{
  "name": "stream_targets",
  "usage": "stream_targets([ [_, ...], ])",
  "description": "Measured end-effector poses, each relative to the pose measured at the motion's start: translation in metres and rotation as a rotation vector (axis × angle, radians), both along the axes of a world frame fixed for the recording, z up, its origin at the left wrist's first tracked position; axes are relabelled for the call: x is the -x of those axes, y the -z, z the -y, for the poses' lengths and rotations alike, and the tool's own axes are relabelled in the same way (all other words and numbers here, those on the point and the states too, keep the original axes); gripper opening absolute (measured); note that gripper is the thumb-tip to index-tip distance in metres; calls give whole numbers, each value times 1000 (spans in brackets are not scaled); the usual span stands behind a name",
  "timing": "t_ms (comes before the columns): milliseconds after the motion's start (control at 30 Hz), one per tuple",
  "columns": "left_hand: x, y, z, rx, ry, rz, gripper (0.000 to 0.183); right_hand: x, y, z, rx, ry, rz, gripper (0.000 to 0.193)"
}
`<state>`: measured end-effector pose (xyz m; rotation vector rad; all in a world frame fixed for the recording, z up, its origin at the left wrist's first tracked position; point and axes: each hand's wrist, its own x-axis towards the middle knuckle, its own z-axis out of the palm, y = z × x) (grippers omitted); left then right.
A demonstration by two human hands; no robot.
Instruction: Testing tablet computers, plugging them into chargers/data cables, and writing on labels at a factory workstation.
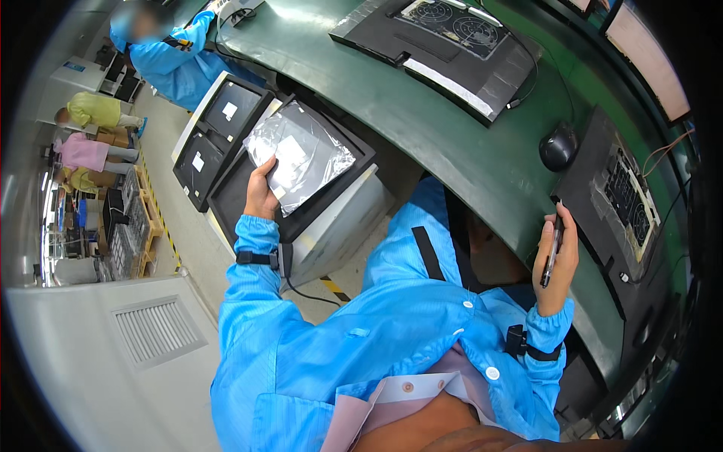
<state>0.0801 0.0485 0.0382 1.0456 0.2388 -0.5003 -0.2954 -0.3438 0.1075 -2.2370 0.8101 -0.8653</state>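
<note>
My left hand (260,194) grips the lower left edge of a flat dark panel in a clear plastic bag (320,162), thumb on top and fingers hidden beneath. A white label shows through the shiny film. The bagged panel is over a black tray (236,202); whether it touches the tray I cannot tell. My right hand (561,264) is closed around a slim dark pen (553,252), near the edge of the green workbench (422,143). Just beyond that hand lies a black panel-like fixture (599,181) with a cutout.
Two more black trays (226,113) with labelled dark panels sit beside the first. On the bench are a larger black fixture (444,53), a black mouse (558,147) and cables. A monitor (648,56) stands at right. A person in blue (169,68) works at far left.
</note>
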Motion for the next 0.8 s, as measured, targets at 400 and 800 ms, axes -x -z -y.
stream_targets([
  [400,71,22,43,-1844,18,1391,94,13,-6,15,224,148,-183,32],
  [800,71,33,81,-1604,630,1109,61,50,-19,24,357,68,-43,36],
])
